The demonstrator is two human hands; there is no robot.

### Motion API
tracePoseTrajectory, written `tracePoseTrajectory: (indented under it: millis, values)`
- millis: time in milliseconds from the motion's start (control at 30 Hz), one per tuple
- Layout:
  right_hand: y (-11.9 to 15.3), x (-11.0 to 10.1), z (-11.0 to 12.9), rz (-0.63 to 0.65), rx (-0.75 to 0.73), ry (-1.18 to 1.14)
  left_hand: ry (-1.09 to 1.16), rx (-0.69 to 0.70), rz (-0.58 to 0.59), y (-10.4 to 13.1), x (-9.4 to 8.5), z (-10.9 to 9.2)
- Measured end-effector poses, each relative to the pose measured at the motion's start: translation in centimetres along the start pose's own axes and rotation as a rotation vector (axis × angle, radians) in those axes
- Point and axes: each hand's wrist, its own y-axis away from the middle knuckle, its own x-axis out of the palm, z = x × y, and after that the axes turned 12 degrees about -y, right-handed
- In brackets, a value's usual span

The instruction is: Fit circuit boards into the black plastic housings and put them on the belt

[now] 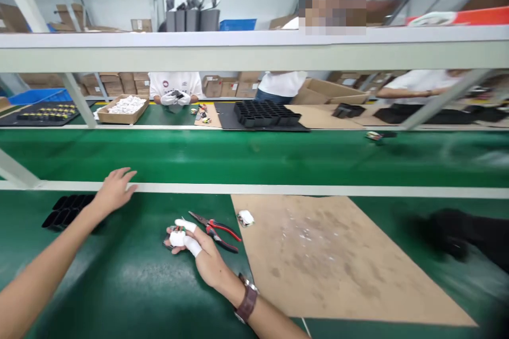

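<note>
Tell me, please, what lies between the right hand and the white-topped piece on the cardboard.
Pliers lie between the right hand and that piece, in the head view.

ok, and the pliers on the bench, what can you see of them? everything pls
One pair of long-nose pliers: slim, tapered, dark metal-looking jaws, and curved handles in red and black, plastic or rubber by the look. They lie on the green work surface, nose to the upper left, handles spread and running lower right towards the cardboard sheet's left edge. The right hand is close beside them, not gripping them; light contact can't be ruled out. Jaw gap too small to judge.
</note>
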Motion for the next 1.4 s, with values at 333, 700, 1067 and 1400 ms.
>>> tracePoseTrajectory:
  millis: [333, 700, 1067, 1400]
  values:
    - [0.0, 0.0, 0.1, -0.003, -0.088, 0.07, 0.032, 0.024, 0.083, -5.6, 0.2, -1.2]
    - [0.5, -0.4, -0.4, 0.097, -0.216, 0.404, 0.502, 0.626, 0.067, -3.2, -1.1, -16.7]
    - [-1.8, -3.3, 2.9, -0.197, -0.413, 0.457, 0.674, 0.503, 0.136, 5.5, -1.8, -10.1]
    - [-2.1, -2.7, 0.5, -0.083, -0.33, 0.252, 0.789, 0.335, -0.062, 11.0, 0.4, -10.5]
